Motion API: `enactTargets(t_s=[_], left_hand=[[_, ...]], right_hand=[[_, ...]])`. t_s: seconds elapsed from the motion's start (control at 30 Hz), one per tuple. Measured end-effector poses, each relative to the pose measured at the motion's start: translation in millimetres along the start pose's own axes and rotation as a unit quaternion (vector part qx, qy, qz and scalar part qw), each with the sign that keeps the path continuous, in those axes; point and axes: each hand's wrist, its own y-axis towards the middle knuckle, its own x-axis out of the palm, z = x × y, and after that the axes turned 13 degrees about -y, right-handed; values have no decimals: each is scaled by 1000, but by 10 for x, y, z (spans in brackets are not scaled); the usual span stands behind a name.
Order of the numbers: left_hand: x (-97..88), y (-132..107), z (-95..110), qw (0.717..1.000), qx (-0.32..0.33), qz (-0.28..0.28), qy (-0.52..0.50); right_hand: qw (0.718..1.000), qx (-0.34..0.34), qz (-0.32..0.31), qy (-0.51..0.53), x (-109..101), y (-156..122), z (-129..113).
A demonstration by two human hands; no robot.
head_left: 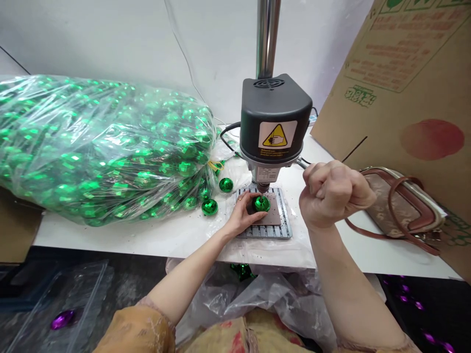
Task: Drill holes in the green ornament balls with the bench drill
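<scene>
Holding of a green faceted ball (pixel 262 204) is done by the left hand (pixel 245 214), its thumb and fingers curved around the sides; the ball is seated on a brown board (pixel 272 217) over the slotted metal base (pixel 286 226) of a bench drill (pixel 275 117). The chuck is poised directly above, bit at the ball's top; depth of entry cannot be told. The right hand (pixel 333 193) is curled into a fist at the feed lever (pixel 303 164), which runs into it. Space to the left is crowded by a large clear bag (pixel 106 152) packed with green balls, its mouth bound by a yellow tie (pixel 215 166). Two loose balls (pixel 209 207) are noted between bag and base. The right side is bounded by a leaning carton (pixel 401 83), with a handbag (pixel 405 206) set before it, near the right hand. Dark crumbs are scattered on the white table (pixel 128 240). Crumpled plastic (pixel 253 296) is draped below the table edge.
</scene>
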Motion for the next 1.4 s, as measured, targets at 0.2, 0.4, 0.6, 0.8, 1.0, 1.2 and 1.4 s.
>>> enactTargets(t_s=[0.2, 0.4, 0.6, 0.8, 1.0, 1.2, 1.4], left_hand=[[0, -4, -23, 1000, 1, 2, -7], [-6, -2, -52, 1000, 18, 3, 17], [-28, 2, -133, 999, 22, -10, 35], [2, -4, -148, 999, 18, 9, 29], [122, -144, 117, 991, 33, 121, 45], [-5, -1036, 472, 963, -15, -53, 264], [-228, -1537, 413, 913, 83, -130, 377]], right_hand=[[1000, -23, 2, 11, -36, -64, 48], [999, -40, -8, 24, -66, -93, 63], [997, -71, -24, 20, -125, -171, 116], [999, -40, 3, 13, -54, -126, 28], [986, 160, -16, -51, 193, 368, -193], [983, 172, -48, -45, 227, 483, -177], [987, 154, -41, -35, 221, 432, -157]])
